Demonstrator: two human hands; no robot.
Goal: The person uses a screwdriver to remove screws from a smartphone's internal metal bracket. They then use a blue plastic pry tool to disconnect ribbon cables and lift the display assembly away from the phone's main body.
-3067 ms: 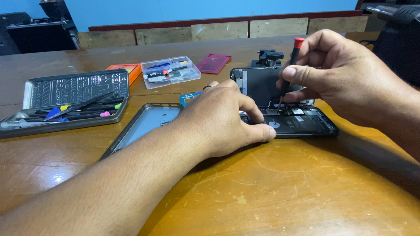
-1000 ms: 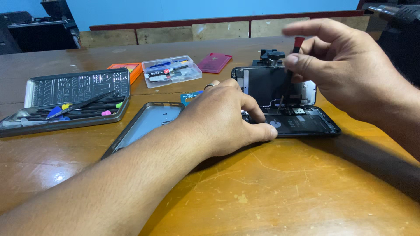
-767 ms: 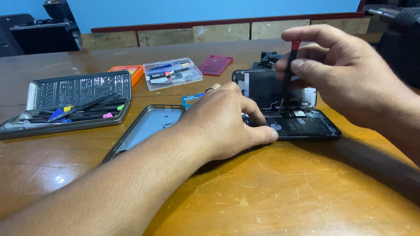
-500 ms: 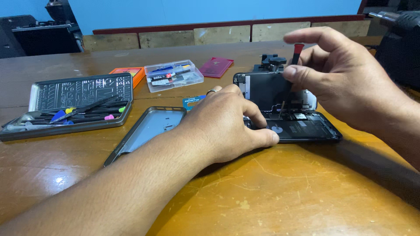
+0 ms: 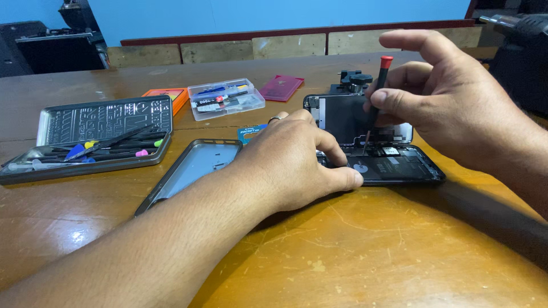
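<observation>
Right hand (image 5: 451, 102) pinched a screwdriver (image 5: 375, 100) upright over the opened phone (image 5: 394, 166); left hand (image 5: 297, 157) pressed flat, steadying it on the tabletop (image 5: 365, 251).

Left hand (image 5: 291, 157) lies flat; right hand (image 5: 439, 100) raised, fingers (image 5: 394, 100) pinched.

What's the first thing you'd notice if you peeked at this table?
The opened phone at centre right, its insides showing and its screen propped upright behind. The right hand holds a thin red-capped screwdriver tip-down into it, while the left hand presses on the phone's near edge. At far left, an open metal tool case shows colourful tools, and a grey phone frame lies beside the left hand.
</observation>
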